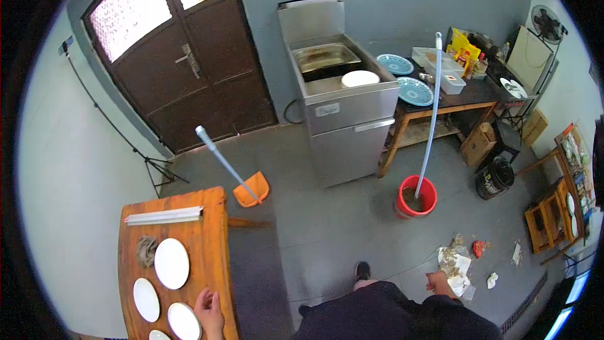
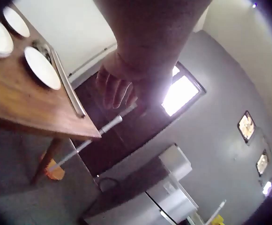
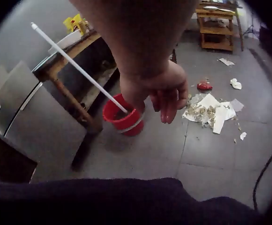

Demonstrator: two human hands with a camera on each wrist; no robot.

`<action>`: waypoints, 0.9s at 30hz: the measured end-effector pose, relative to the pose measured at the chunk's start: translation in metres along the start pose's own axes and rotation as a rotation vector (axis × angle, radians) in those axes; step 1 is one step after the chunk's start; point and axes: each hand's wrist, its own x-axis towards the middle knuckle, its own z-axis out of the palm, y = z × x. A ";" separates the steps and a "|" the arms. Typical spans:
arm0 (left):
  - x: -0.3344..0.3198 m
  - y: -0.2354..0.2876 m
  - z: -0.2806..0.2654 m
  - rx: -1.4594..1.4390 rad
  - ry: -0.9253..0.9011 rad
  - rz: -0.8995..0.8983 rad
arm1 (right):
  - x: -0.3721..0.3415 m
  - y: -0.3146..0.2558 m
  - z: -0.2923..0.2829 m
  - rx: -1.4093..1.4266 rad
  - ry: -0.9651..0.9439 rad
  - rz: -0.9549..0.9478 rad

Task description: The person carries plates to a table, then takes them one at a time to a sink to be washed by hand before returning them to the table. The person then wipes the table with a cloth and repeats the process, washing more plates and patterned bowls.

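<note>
My left hand [image 1: 209, 312] hangs over the right edge of the wooden table [image 1: 211, 239], close to a white plate [image 1: 184, 322]; its fingers are loosely bent around nothing. In the left wrist view the same hand [image 2: 136, 84] appears with its fingers apart. My right hand [image 1: 440, 284] is held out over the floor by a heap of litter [image 1: 454, 263], loosely curled and holding nothing. In the right wrist view that hand [image 3: 161, 93] hangs between a red bucket [image 3: 126, 123] with a pole in it and the litter [image 3: 211, 111].
An orange dustpan [image 1: 251, 189] with a pole stands right of the table. A steel fryer [image 1: 349, 145] stands against the wall, beside a table with blue plates [image 1: 415, 91]. A black bucket [image 1: 495, 179] and a wooden shelf [image 1: 553, 217] are at the right.
</note>
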 end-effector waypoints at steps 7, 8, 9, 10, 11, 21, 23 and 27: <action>0.018 0.099 0.186 0.066 -0.341 0.302 | 0.006 0.068 -0.058 0.529 0.156 0.211; 0.015 0.120 0.200 0.114 -0.350 0.339 | 0.011 0.076 -0.061 0.588 0.166 0.162; 0.017 0.128 0.214 0.130 -0.375 0.352 | 0.015 0.086 -0.063 0.641 0.179 0.113; 0.019 0.133 0.225 0.145 -0.398 0.363 | 0.019 0.088 -0.067 0.665 0.184 0.143; 0.022 0.135 0.235 0.160 -0.420 0.373 | 0.022 0.085 -0.071 0.688 0.189 0.172; 0.133 0.146 0.324 -0.045 -0.383 0.165 | 0.028 -0.183 -0.198 0.632 0.446 -0.341; 0.171 0.174 0.352 -0.087 -0.376 0.195 | 0.032 -0.264 -0.232 0.568 0.555 -0.576; 0.262 0.206 0.410 -0.145 -0.334 0.312 | -0.051 -0.465 -0.285 0.572 0.598 -0.976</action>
